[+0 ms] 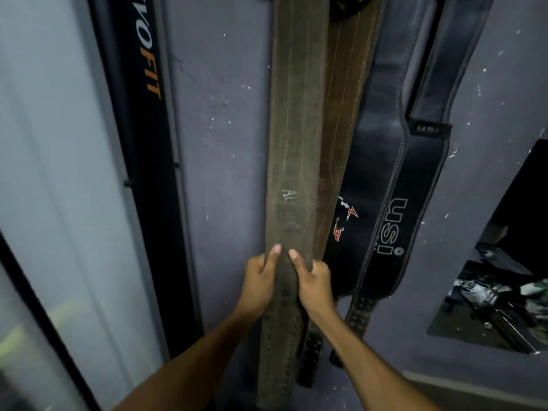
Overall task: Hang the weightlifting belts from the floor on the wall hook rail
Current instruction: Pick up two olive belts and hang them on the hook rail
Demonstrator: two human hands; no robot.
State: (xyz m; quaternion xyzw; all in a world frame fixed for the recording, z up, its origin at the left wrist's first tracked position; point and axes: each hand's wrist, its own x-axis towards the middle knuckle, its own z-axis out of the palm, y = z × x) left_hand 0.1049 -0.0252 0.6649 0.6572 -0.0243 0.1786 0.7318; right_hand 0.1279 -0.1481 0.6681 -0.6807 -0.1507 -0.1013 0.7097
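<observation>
Both hands gripped the olive-brown suede belt (293, 137), which hung flat down the grey-blue wall (219, 137); its top ran out of view above, so what it hung from could not be seen. The left hand (259, 280) clasped the belt's left edge, thumb laid up the face; the right hand (315, 281) clasped the right edge the same way, the two thumbs side by side just below faded lettering. Below the hands the belt narrowed into a strap with rows of punched holes.

Just behind it to the right hung a brown stitched leather belt (348, 93), partly covered. Right of that hung a black belt with a red logo (373, 161), then a black belt marked "USI" (412, 185), overlapping one another. A black upright panel reading "FIT" in orange (142, 99) stood left of the belts.
</observation>
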